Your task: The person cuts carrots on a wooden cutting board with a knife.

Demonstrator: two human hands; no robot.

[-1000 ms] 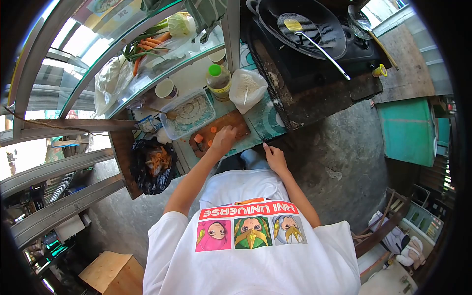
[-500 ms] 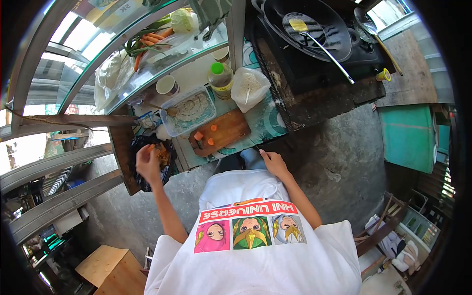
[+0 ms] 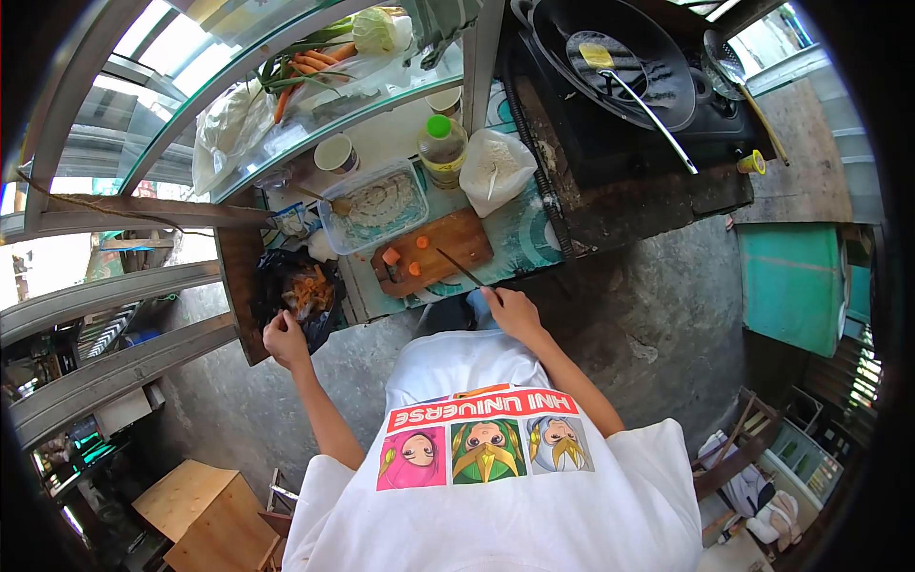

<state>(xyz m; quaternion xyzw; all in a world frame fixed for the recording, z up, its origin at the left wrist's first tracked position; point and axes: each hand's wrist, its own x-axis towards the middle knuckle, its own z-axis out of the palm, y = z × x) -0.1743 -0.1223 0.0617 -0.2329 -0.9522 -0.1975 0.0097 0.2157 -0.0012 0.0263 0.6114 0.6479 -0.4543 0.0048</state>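
My right hand is closed round the handle of a knife, whose dark blade reaches over the right part of the wooden cutting board. Several orange carrot pieces lie on the board's left half. At the left end of the counter, a black plastic bag holds orange-brown scraps. My left hand is at the bag's near edge with its fingers pinched together. Whatever is between those fingertips is too small to make out.
Behind the board stand a clear plastic tub with pale batter, a green-capped bottle and a bag of white powder. A wok sits on the stove at right. Whole carrots and cabbage lie in the glass case.
My left hand has come down toward me, from over the scraps to the bag's near edge. My right hand has lifted the knife so its blade now shows over the board.
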